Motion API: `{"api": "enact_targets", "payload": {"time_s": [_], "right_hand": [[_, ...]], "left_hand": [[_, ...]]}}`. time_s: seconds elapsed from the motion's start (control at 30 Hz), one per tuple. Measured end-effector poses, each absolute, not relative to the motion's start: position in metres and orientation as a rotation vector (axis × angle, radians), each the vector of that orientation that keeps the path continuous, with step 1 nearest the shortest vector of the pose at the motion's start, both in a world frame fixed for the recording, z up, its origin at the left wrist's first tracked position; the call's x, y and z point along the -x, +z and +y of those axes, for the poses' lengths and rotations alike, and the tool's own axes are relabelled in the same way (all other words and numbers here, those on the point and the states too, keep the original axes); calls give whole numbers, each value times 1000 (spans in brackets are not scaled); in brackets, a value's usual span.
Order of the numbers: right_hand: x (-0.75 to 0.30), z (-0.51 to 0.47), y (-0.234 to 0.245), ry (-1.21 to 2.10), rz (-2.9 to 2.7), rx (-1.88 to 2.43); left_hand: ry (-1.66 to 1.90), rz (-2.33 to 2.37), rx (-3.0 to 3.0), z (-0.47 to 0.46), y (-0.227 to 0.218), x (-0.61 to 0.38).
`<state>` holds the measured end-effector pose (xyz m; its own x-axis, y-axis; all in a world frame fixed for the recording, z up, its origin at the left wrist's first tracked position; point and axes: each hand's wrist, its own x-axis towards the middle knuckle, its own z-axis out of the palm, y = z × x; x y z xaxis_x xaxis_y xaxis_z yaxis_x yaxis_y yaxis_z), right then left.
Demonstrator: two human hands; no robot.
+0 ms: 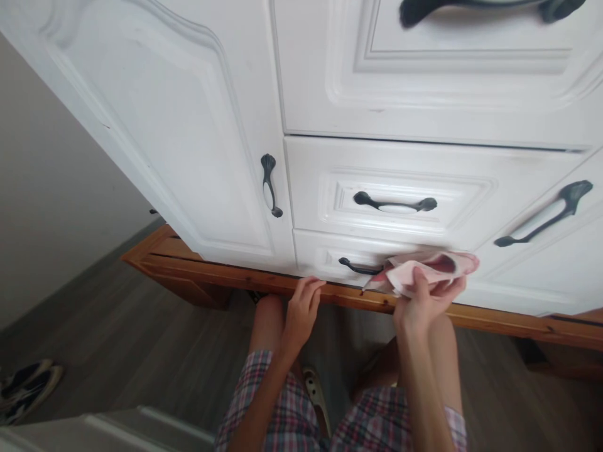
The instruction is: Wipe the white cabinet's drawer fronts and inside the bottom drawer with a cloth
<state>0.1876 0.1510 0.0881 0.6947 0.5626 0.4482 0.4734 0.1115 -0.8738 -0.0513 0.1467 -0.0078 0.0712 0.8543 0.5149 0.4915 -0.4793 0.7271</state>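
My right hand (421,307) grips a crumpled pink cloth (424,267), its fingers partly hidden behind the folds. The cloth lies against the bottom drawer front (325,256) and covers the right end of that drawer's dark handle (353,267). Lower and to the left, my left hand (303,307) rests its fingertips on the brown wooden base rail (264,280) below the drawers. Its fingers are extended and slightly bent, with nothing held.
Above are a middle drawer handle (396,204) and a larger drawer handle (490,6). Upright handles stick out on the left door (270,185) and right door (541,216). My knees are close to the base rail. Dark shoes (28,389) lie on the floor at left.
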Motion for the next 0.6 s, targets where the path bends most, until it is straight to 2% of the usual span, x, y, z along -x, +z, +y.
{"api": "enact_targets", "payload": {"time_s": [0.1, 0.23, 0.43, 0.53, 0.6], "right_hand": [[-147, 182, 77, -94, -931, 1599], [-85, 214, 58, -176, -1119, 1447], [-19, 233, 24, -71, -1799, 1216], [-32, 231, 5, -28, -2051, 1121], [-56, 227, -10, 172, -2113, 1077]], "left_hand": [[1194, 1483, -1840, 120, -49, 88], [1061, 1528, -1742, 102, -87, 114], [962, 1474, -1714, 108, -101, 107], [909, 1427, -1711, 108, -105, 104], [882, 1412, -1706, 107, -107, 105]]}}
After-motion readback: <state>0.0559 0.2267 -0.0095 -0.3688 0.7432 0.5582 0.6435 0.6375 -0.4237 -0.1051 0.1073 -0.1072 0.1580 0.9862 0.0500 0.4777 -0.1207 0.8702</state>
